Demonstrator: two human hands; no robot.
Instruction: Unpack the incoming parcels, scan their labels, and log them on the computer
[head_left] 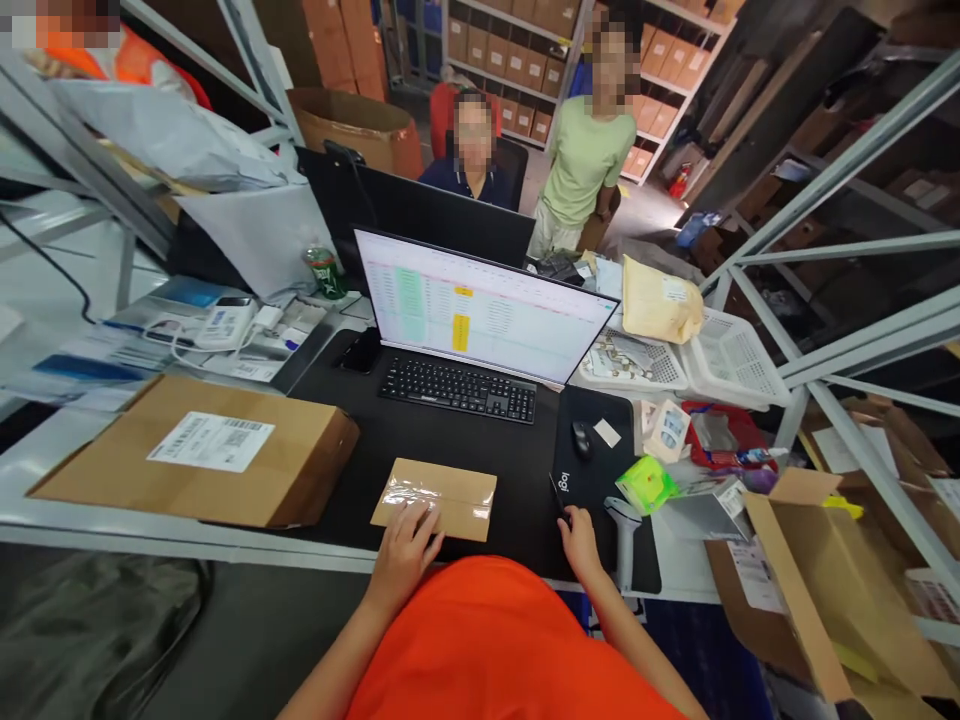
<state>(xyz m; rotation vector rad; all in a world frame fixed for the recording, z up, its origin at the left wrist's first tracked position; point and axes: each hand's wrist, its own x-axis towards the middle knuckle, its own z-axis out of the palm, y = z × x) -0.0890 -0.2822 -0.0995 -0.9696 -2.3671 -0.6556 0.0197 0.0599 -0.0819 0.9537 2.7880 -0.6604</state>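
Observation:
A small flat cardboard parcel (439, 497) sealed with clear tape lies on the black desk mat (517, 470) in front of the keyboard (457, 388). My left hand (403, 556) rests on the parcel's near left corner, fingers spread flat. My right hand (579, 540) sits at the mat's near edge, its fingers closed round a thin dark tool, perhaps a cutter or pen, whose tip points away from me. A barcode scanner (622, 525) stands just right of that hand.
A large labelled carton (202, 455) lies at the left. A monitor (480, 310), mouse (582, 438), white baskets (720, 355) and a padded envelope (660, 300) fill the back. An open cardboard box (832, 590) stands at the right. Two people are behind the monitors.

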